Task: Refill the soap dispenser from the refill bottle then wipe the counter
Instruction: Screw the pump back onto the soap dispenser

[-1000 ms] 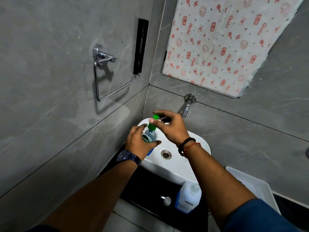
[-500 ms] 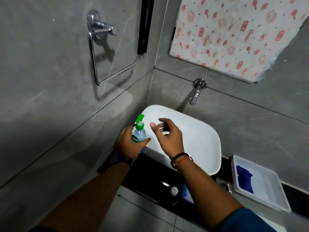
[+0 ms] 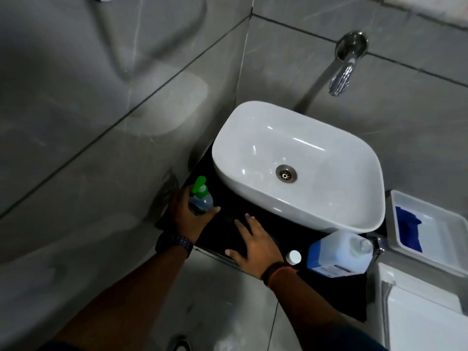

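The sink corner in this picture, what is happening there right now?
A person is at the white basin. The left hand grips the green-pump soap dispenser beside the basin, low over the black counter. The right hand rests flat on the counter, holding nothing. The refill bottle stands to the right, seemingly uncapped, with a white cap beside it. The blue cloth lies untouched in the white tray, so wiping has not begun.
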### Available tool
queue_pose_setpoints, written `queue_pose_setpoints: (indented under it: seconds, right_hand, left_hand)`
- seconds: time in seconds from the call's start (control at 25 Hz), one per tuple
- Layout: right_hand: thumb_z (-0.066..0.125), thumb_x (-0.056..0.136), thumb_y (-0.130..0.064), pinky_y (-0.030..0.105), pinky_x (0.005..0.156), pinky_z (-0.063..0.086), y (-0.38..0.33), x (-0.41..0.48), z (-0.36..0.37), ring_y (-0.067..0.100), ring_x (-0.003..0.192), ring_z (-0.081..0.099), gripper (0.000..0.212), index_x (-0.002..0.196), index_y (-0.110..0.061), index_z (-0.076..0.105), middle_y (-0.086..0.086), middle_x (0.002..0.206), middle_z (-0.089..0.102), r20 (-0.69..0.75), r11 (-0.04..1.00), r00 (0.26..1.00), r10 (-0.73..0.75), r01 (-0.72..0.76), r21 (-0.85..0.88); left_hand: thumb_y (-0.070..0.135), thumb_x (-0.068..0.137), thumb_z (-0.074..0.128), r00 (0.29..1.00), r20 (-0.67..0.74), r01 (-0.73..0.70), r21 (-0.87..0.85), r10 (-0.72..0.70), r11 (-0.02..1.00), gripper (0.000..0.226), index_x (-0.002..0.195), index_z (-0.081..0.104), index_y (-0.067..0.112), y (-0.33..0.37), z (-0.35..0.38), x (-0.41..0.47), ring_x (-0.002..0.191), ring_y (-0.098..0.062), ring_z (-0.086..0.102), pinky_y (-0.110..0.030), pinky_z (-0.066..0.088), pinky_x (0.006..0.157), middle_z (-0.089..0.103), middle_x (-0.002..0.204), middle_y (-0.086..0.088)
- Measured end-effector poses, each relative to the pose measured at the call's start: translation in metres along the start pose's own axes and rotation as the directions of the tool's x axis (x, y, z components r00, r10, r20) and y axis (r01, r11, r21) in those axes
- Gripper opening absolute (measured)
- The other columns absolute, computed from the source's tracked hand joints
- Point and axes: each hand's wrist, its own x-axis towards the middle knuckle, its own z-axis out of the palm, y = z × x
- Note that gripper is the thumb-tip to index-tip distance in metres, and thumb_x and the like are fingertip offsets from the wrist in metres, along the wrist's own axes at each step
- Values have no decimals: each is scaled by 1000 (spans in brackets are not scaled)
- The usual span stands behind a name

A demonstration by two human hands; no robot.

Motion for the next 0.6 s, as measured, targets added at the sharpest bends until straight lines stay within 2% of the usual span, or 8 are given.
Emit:
queue_pose_setpoints:
  seconds: [0.08,0.2,0.32,0.4,0.48,0.52,0.6]
  right_hand:
    - [39,87,-65,38,118,8,7,3,11,26,146,1,78,150,-23,17,13,159,5,-3,996,1000,-28,28,-80]
    - [25,88,-67,38,117,-2,12,8,22,25,146,-3,75,150,-27,12,12,159,2,-33,992,999,-37,32,-122]
    - [24,89,-66,37,117,-4,11,9,27,25,146,-4,74,150,-27,11,12,159,2,-37,993,999,-25,20,-114]
    - [31,90,-62,37,119,4,7,9,21,25,146,2,72,149,-23,18,13,158,9,-49,999,999,-23,20,-49]
    - [45,91,-52,38,116,22,2,5,3,27,143,21,64,143,-14,36,16,151,31,-161,997,987,-7,19,71]
    - [51,91,-43,40,112,32,-1,1,-9,30,136,34,57,136,-10,45,17,143,43,-248,992,969,3,28,122]
    - [58,89,-29,42,95,47,-2,-10,-37,30,112,53,38,120,-7,56,15,118,60,-435,982,900,19,66,179]
  left_hand:
    - [24,49,91,997,27,-66,0,66,998,75,113,57,7,-10,3,1,104,-27,58,-36,46,89,62,112,-14]
    - [30,51,90,994,19,-110,-15,110,994,73,114,55,17,-17,5,1,104,-19,56,-31,44,88,60,112,-4]
    - [36,52,88,990,22,-139,15,139,990,75,115,53,19,-18,3,0,105,-16,54,-23,41,89,58,113,-2]
    - [42,49,88,990,21,-141,63,140,988,86,120,51,11,-18,1,0,109,-22,54,-30,43,93,58,118,-9]
    - [50,47,86,991,3,-136,94,136,986,97,125,47,7,-11,1,-3,113,-26,53,-39,44,96,57,121,-13]
    - [56,48,83,992,-7,-127,85,128,988,100,127,45,8,-4,1,-7,115,-25,52,-39,44,97,55,124,-12]
    - [70,54,72,993,-37,-111,87,115,990,98,130,41,17,16,3,-16,116,-17,48,-29,41,97,52,126,-7]
